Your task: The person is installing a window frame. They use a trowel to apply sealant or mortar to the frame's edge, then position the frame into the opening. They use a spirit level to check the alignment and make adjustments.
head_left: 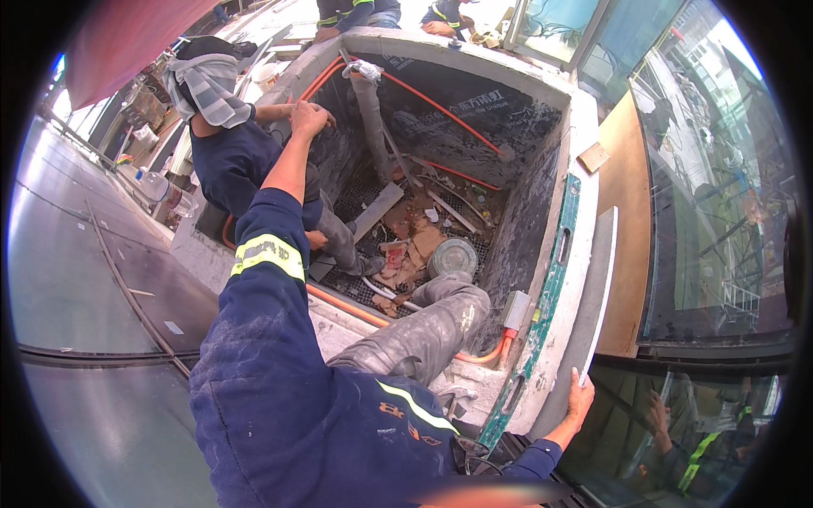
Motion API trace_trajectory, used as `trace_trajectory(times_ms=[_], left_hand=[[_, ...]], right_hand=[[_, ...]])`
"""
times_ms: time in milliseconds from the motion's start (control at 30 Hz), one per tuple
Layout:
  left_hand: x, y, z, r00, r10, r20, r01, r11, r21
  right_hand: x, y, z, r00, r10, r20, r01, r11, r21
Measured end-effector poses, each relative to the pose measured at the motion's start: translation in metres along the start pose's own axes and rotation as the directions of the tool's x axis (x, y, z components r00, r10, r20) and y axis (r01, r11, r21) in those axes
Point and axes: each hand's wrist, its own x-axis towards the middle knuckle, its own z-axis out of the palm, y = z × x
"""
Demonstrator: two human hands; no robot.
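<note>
My left arm reaches forward to the far left wall of a concrete pit. My left hand point(311, 120) is bent closed there, close to a co-worker's forearm; what lies under its fingers is hidden. At the lower right, my right hand point(579, 401) grips the outer edge of a long grey slab point(588, 313) with a white side face. The slab lies along the outside of the pit's right rim. Beside it on the rim point(584, 127) rests a green spirit level point(555, 271). My grey-trousered leg point(423, 326) bends over the near wall into the pit.
A co-worker point(241, 161) with a cloth round the head stands at the left wall. Orange conduits point(440, 110) cross the pit, whose floor holds a round can point(453, 256), cardboard point(415, 250) and scraps. A junction box point(517, 310), a plywood sheet point(622, 229) and glass panels point(711, 423) are at right.
</note>
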Motion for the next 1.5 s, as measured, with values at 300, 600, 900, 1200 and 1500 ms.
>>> trace_trajectory(times_ms=[300, 600, 900, 1200, 1500], left_hand=[[0.068, -0.076, 0.033, 0.982, -0.016, -0.187, 0.041, 0.991, 0.131], [0.058, -0.047, 0.012, 0.994, -0.095, -0.047, 0.100, 0.989, 0.106], [0.056, -0.037, 0.011, 0.956, -0.042, -0.290, 0.060, 0.997, 0.055], [0.071, -0.042, 0.008, 0.952, -0.079, -0.294, 0.101, 0.993, 0.060], [0.078, -0.044, 0.021, 0.955, -0.099, -0.278, 0.101, 0.995, -0.007]], right_hand=[[0.002, 0.003, 0.000, 1.000, -0.002, 0.005, 0.002, 1.000, -0.012], [0.003, 0.006, 0.003, 0.998, -0.042, -0.040, 0.042, 0.999, 0.003], [0.002, 0.005, 0.005, 0.995, -0.063, -0.080, 0.065, 0.998, 0.019], [0.007, 0.009, 0.002, 1.000, -0.015, 0.007, 0.015, 0.999, -0.039], [0.012, 0.014, 0.007, 1.000, -0.018, -0.020, 0.018, 0.999, -0.034]])
